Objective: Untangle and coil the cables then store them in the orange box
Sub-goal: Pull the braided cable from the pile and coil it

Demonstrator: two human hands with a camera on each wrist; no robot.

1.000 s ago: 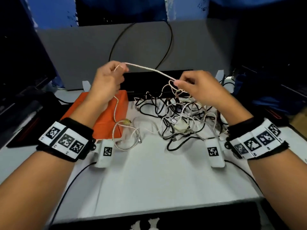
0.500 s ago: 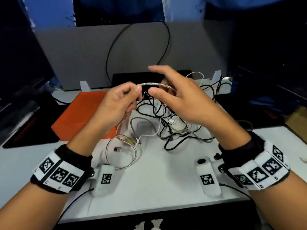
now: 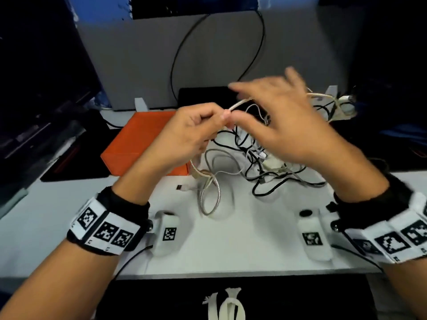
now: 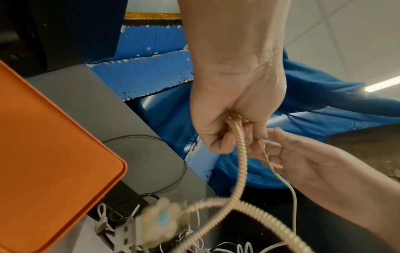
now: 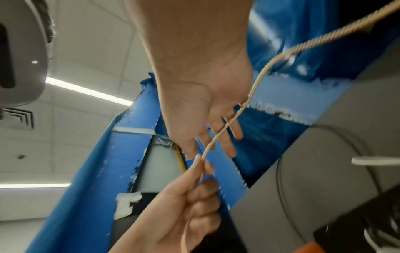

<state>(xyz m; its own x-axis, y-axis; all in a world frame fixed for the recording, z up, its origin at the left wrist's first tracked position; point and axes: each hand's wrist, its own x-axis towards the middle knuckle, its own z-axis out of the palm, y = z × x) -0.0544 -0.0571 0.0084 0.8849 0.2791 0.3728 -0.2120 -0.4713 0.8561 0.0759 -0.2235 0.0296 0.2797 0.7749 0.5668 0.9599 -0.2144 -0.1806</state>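
Observation:
A braided silver-gold cable [image 3: 240,103] is pinched between the thumb and forefinger of my left hand [image 3: 221,116], above the white table. From there it runs right across the straight, spread fingers of my right hand [image 3: 265,105], which is blurred. In the left wrist view the left hand [image 4: 233,133] grips the cable [image 4: 241,162], and the cable's lower loop [image 3: 211,197] lies on the table. The right wrist view shows the cable [image 5: 225,126] lying over the right hand's open fingers [image 5: 227,142]. The orange box [image 3: 138,139], lid on, sits to the left behind the left hand. A tangle of black and white cables [image 3: 265,162] lies under the right hand.
A black flat device [image 3: 205,95] and a grey board [image 3: 208,54] with a black cable stand behind the tangle. Two white tagged blocks [image 3: 168,232] [image 3: 314,239] rest near the front edge. A white adapter [image 3: 345,105] lies at the back right. Dark equipment sits at left.
The hands came together from a stretched-out hold. My right hand let go of its pinch, opened and swept up and right over the cable. The left hand keeps its pinch.

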